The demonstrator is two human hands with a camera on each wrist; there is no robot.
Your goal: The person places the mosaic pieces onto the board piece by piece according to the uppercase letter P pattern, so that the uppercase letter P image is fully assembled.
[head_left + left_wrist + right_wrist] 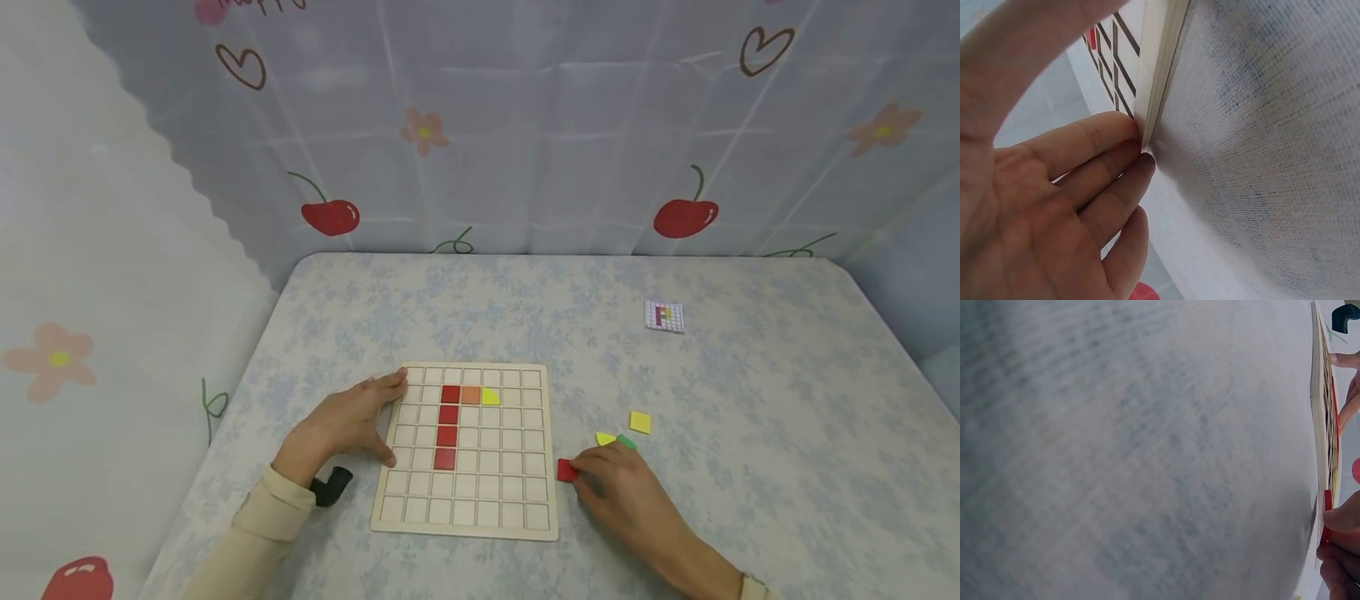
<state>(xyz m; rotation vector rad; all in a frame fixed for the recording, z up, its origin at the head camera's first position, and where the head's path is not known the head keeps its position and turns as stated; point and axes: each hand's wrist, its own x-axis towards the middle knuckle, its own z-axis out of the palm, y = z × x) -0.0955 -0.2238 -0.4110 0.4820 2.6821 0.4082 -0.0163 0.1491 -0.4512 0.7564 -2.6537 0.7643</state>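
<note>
A pale wooden grid board [466,502] lies flat on the table, holding a column of red square tiles [447,435], an orange tile [471,395] and a yellow tile with one rounded corner [490,397]. My left hand [345,425] rests along the board's left edge, fingers and thumb spread, fingertips touching the rim in the left wrist view. Just off the board's right edge, my right hand [626,492] pinches a red square tile [567,471] between thumb and fingers. Beyond that hand lie a yellow piece [604,437] and a green piece [627,442], partly hidden by it.
A yellow square tile [640,422] lies right of the board. Farther back is a small pattern card [664,317] with a coloured grid. A black curved object [332,487] sits beside the left wrist. A printed curtain [525,150] hangs behind the table's far edge.
</note>
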